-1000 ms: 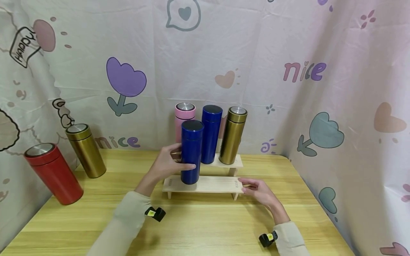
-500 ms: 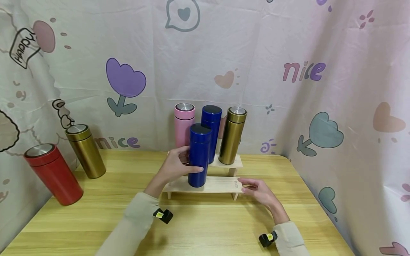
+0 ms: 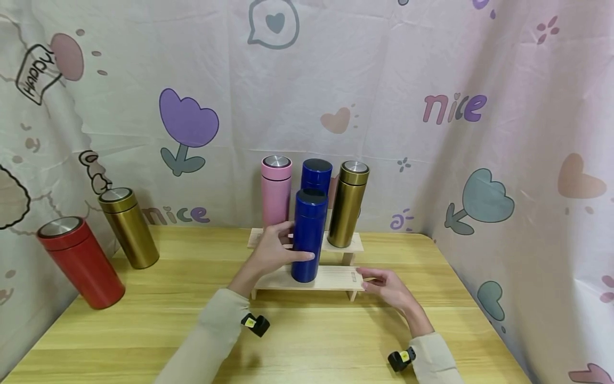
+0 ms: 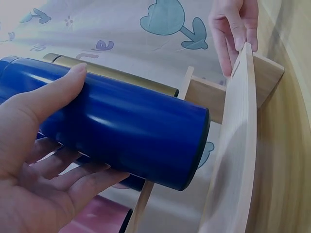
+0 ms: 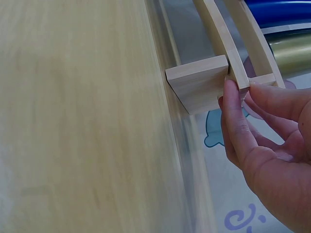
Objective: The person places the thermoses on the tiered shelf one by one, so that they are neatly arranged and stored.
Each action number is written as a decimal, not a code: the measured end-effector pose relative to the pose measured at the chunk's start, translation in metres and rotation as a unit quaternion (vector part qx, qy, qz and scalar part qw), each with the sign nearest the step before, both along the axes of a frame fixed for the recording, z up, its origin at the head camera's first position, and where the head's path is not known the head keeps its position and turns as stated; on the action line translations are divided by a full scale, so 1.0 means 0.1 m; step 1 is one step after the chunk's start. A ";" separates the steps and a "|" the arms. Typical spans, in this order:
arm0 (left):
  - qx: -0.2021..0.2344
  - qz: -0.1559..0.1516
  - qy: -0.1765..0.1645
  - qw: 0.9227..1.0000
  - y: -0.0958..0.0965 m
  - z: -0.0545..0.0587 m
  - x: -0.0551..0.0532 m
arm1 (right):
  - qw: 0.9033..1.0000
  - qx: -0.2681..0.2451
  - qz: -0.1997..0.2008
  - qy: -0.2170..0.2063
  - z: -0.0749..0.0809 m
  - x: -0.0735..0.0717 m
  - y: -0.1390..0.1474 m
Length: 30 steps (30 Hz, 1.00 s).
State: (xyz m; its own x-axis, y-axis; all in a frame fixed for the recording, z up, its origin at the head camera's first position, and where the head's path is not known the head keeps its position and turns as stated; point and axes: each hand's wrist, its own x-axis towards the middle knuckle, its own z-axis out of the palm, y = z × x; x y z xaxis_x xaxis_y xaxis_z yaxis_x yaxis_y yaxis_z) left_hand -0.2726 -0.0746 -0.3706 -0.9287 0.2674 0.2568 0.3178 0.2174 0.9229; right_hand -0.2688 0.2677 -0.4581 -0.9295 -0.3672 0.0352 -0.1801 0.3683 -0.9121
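Observation:
My left hand (image 3: 272, 250) grips a blue thermos bottle (image 3: 309, 226), thumb on the near side and fingers around the back. The bottle is nearly upright over the lower shelf (image 3: 333, 277) of a two-step wooden stand. In the left wrist view a small gap separates the base of the blue bottle (image 4: 126, 126) from the shelf board (image 4: 238, 145). My right hand (image 3: 387, 287) pinches the right end of that lower board between thumb and fingers, as the right wrist view shows. On the upper shelf stand a pink bottle (image 3: 276, 197), another blue bottle (image 3: 316, 173), partly hidden, and a gold bottle (image 3: 348, 208).
At the left of the wooden table (image 3: 144, 314) stand a red bottle (image 3: 83, 266) and a second gold bottle (image 3: 131, 232). A patterned curtain (image 3: 374, 64) hangs behind the table and along both sides.
My left hand has carried the blue bottle rightward and slightly down over the lower shelf. More of the pink bottle shows, less of the rear blue one. My right hand has stayed put.

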 end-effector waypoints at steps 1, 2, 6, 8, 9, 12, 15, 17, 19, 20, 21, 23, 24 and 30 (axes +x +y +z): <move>-0.004 0.004 0.000 1.000 0.01 -0.01 0.00 | 1.000 0.001 0.000 0.000 0.00 0.00 0.00; -0.008 0.008 -0.001 1.000 0.03 -0.01 -0.01 | 1.000 0.001 -0.001 0.000 0.00 0.00 0.00; -0.016 0.017 -0.001 1.000 0.08 -0.04 -0.01 | 1.000 0.004 -0.001 0.004 0.00 0.00 0.01; -0.017 0.021 -0.002 1.000 0.11 -0.05 0.00 | 1.000 0.005 0.000 0.006 0.00 0.00 0.01; -0.015 0.020 -0.002 1.000 0.12 -0.06 0.00 | 1.000 0.005 0.001 0.007 0.00 0.00 0.01; -0.008 0.020 0.000 1.000 0.16 -0.07 0.01 | 1.000 0.006 0.002 0.011 -0.01 -0.01 0.01; -0.004 0.018 0.008 1.000 0.20 -0.08 0.00 | 1.000 0.008 0.001 0.015 -0.01 -0.02 0.01; -0.004 0.019 0.011 1.000 0.23 -0.08 0.00 | 1.000 0.010 0.001 0.017 -0.01 -0.02 0.01; -0.004 0.019 0.015 1.000 0.25 -0.09 0.00 | 1.000 0.012 0.001 0.018 -0.01 -0.02 0.01; -0.003 0.018 0.015 1.000 0.26 -0.09 -0.01 | 1.000 0.012 0.001 0.018 -0.01 -0.02 0.01; -0.002 0.018 0.014 1.000 0.28 -0.09 0.00 | 1.000 0.013 0.001 0.018 -0.01 -0.02 0.01; 0.000 0.015 0.014 1.000 0.30 -0.10 -0.01 | 1.000 0.014 -0.001 0.017 -0.01 -0.02 0.01; 0.001 0.014 0.013 1.000 0.32 -0.10 -0.01 | 1.000 0.015 -0.002 0.016 -0.01 -0.02 0.01; -0.001 0.021 0.003 1.000 0.38 -0.11 -0.03 | 1.000 0.015 -0.007 0.012 0.00 -0.01 0.01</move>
